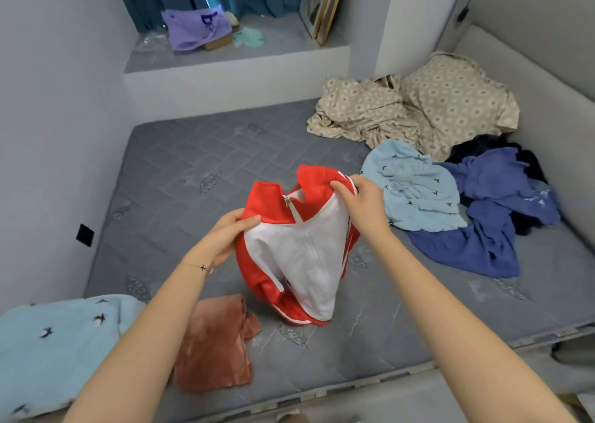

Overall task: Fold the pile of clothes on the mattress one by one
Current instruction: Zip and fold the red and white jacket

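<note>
Red jacket [299, 248] with white lining, held up at frame centre, its lower end touching the grey quilted mattress [180, 171]. My hands are apart, both clamped on it: left hand [225, 239] grips the left edge below the collar, right hand [360, 203] pinches the upper right edge. Zip pull shows near the collar. Unfolded pile at right of frame: pale blue bird-print garment [415, 194] lying over dark blue clothes [489, 239], beige patterned bedding [418, 106] behind at upper right. Folded pink velvet piece [215, 342] lower centre-left; second bird-print blue piece [54, 342] in the lower left corner.
</note>
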### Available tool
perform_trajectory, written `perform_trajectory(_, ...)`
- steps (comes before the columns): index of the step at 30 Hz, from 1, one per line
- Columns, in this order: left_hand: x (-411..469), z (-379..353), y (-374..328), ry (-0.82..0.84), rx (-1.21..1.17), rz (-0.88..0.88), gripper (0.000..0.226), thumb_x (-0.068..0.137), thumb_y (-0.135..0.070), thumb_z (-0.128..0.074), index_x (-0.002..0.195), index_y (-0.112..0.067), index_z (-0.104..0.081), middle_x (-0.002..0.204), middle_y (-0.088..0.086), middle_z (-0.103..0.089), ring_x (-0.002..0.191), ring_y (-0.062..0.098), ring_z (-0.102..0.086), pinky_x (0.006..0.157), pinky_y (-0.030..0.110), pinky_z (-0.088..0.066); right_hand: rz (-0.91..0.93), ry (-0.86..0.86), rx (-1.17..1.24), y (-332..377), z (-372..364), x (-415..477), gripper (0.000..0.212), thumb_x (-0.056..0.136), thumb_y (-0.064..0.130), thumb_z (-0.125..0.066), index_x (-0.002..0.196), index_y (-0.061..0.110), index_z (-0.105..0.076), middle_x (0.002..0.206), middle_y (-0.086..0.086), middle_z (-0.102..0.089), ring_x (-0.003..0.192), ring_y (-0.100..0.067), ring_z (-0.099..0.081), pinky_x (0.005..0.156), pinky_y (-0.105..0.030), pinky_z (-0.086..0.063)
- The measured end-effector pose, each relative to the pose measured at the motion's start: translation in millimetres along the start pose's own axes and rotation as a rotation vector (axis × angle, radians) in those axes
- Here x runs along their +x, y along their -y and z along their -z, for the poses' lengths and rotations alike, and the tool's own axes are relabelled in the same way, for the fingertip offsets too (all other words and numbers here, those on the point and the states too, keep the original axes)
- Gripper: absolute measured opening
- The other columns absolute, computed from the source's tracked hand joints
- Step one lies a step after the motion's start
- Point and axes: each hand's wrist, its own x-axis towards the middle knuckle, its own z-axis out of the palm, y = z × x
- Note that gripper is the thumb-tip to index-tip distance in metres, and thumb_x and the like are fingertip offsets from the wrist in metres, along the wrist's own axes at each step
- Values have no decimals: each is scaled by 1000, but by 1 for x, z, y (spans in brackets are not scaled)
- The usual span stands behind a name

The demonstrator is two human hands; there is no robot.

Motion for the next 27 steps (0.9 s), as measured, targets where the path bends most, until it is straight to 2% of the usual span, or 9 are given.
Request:
perform_trajectory(2, -13, -26, -11, -147, 40, -142, 13, 87, -12, -64, 98, -7, -68, 92, 8, -74, 84, 17, -68, 80, 30, -53, 49, -13, -23, 5, 17, -9, 36, 93, 32, -61, 66, 8, -56, 59, 8, -49, 57, -4, -44, 56, -22, -32)
perform_trajectory(4, -26, -56, -24, -293, 98, -291, 4, 88, -10, -66, 92, -8, -67, 89, 13, -69, 83, 21, -62, 79, 34, -49, 95, -35, -7, 14, 37, -19, 38, 95, 32, -58, 62, 16, -48, 55, 9, -43, 54, -3, -40, 54, -22, -29)
perform_trajectory(8, -58, -111, -47, -472, 178, -549, 15, 87, -12, -69, 87, 1, -63, 80, 10, -57, 77, 18, -52, 71, 32, -44, 185, -64, 82, 38, 79, -32, 41, 95, 27, -59, 59, 21, -40, 54, 11, -39, 53, -2, -37, 55, -21, -28)
perform_trajectory(12, -91, -137, -67, -564, 221, -689, 22, 85, -18, -71, 74, -3, -59, 70, 3, -51, 69, 12, -45, 64, 27, -39, 266, -103, 187, 64, 110, -43, 48, 92, 24, -63, 56, 27, -32, 51, 13, -31, 54, -3, -30, 54, -22, -26)
perform_trajectory(16, -112, -149, -88, -581, 184, -743, 22, 85, -18, -72, 67, -16, -60, 65, -5, -54, 65, 8, -47, 63, 20, -41, 343, -119, 281, 91, 124, -46, 45, 91, 22, -65, 58, 25, -34, 56, 12, -29, 57, -4, -27, 55, -27, -26)
perform_trajectory(19, -109, -146, -105, -554, 148, -742, 17, 85, -19, -73, 72, -13, -63, 74, 7, -58, 71, 15, -51, 68, 25, -45, 377, -114, 322, 107, 127, -31, 40, 91, 21, -64, 59, 16, -41, 58, 7, -34, 59, -4, -31, 56, -28, -28)
perform_trajectory(21, -95, -136, -113, -531, 145, -735, 15, 83, -22, -74, 72, -15, -65, 72, 2, -60, 69, 12, -53, 67, 22, -46, 368, -117, 303, 109, 124, -13, 36, 90, 24, -65, 61, 15, -46, 58, 9, -39, 58, -3, -34, 57, -28, -31)
perform_trajectory(24, -51, -115, -107, -559, 280, -713, 20, 82, -24, -74, 69, -15, -63, 63, -12, -55, 62, 4, -46, 60, 17, -40, 330, -111, 133, 83, 106, 24, 25, 88, 29, -66, 66, 20, -57, 61, 10, -55, 60, -5, -49, 62, -32, -39)
perform_trajectory(27, 14, -88, -73, -575, 452, -562, 18, 84, -18, -73, 76, -4, -66, 69, 0, -57, 64, 8, -46, 63, 25, -39, 193, -53, -107, 24, 70, 59, 26, 88, 31, -66, 81, 6, -63, 74, -5, -64, 75, -22, -59, 70, -40, -42)
